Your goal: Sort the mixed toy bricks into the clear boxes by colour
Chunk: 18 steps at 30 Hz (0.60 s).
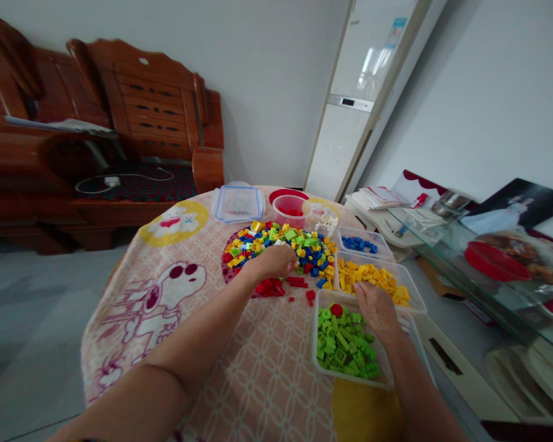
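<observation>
My left hand reaches over the mixed pile of coloured toy building bricks, its fingers curled down; whatever they hold is hidden. Over the wall between two clear plastic boxes is my right hand, fingers together at the edge of the yellow bricks. I cannot make out what is in its fingers. The nearer box contains green bricks, with one red piece on top. Red bricks lie grouped just below my left hand.
Blue bricks fill part of a further clear box. White bricks lie near a round tub with red bricks inside. A blue-edged lid rests at the back of the cloth-covered table. A glass shelf stands at right.
</observation>
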{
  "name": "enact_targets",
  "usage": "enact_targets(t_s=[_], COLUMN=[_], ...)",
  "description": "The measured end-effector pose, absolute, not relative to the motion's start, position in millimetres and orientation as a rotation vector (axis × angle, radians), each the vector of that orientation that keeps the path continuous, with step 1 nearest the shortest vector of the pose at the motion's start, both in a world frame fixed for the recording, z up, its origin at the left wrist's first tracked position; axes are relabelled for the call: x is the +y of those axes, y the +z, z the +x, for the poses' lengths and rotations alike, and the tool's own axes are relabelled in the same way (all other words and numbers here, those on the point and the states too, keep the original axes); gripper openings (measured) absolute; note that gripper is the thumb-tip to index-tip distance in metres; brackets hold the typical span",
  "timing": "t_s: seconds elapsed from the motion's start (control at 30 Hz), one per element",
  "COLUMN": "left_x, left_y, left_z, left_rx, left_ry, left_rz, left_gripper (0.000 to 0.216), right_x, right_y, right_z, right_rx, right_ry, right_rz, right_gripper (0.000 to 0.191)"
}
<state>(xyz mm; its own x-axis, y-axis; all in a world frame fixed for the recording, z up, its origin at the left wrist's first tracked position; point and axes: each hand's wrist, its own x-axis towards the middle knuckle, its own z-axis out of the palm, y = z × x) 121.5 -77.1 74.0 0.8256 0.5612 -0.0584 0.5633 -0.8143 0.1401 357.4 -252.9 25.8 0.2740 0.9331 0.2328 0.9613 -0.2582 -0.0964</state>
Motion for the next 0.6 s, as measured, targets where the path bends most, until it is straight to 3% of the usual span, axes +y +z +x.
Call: enact_targets(t_s=[0.6], left_x=[-88.8], left_y=[80.0], left_z=[122.1], left_rx=[0.919], left_ry=[-0.139], left_rz=[2.887], left_gripper=[0.026], right_x=[-252.7], right_y=[26.1], right_z=[357.6], right_rx=[-1.747], right_ry=[-0.167], right_rz=[-2.345], right_gripper=[0.034])
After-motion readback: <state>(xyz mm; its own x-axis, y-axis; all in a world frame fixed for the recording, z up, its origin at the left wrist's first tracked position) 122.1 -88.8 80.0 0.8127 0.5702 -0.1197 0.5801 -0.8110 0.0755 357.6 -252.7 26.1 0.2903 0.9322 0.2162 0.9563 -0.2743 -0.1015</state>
